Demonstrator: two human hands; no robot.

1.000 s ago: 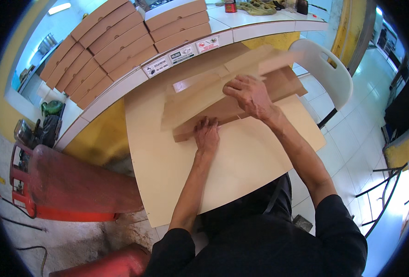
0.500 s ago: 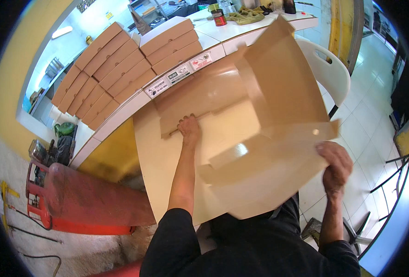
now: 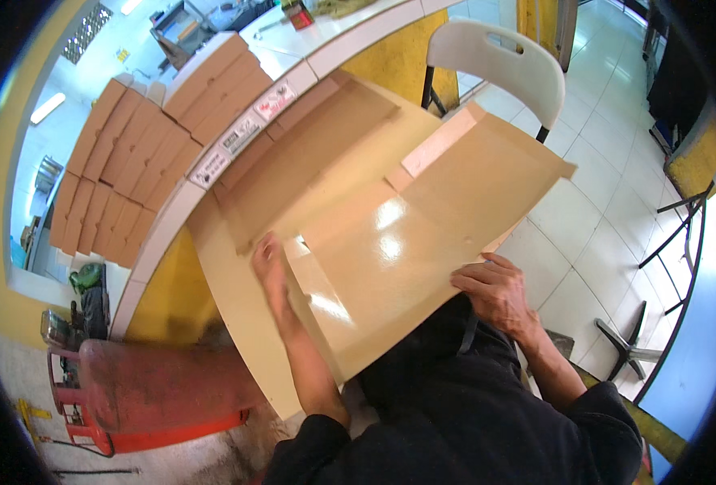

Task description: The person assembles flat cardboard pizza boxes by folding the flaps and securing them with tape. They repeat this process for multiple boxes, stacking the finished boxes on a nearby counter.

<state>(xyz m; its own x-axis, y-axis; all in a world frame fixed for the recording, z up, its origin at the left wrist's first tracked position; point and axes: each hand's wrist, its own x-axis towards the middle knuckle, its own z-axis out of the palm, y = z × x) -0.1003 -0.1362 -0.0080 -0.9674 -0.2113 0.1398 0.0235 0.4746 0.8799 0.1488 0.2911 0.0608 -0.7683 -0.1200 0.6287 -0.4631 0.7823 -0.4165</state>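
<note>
Left hand (image 3: pixel 271 263) lies flat, fingers extended, pressing the inner fold of the large tan die-cut cardboard box blank (image 3: pixel 390 242). Right hand (image 3: pixel 495 287) grips the blank's near edge, fingers curled over it. Half a second back the right hand held that edge lower and further right, panel raised high; now the sheet has dropped toward the pale desk (image 3: pixel 229 307). Judged: folding is progressing, box unformed. Stacked brown boxes (image 3: pixel 140 153) sit behind.

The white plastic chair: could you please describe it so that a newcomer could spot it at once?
Start at the large glossy tan cardboard sheet lying unfolded on the table. Just past its far right corner, on the pale tiled floor, stands the white plastic chair. It is the only white seat with a curved back and dark legs.
</note>
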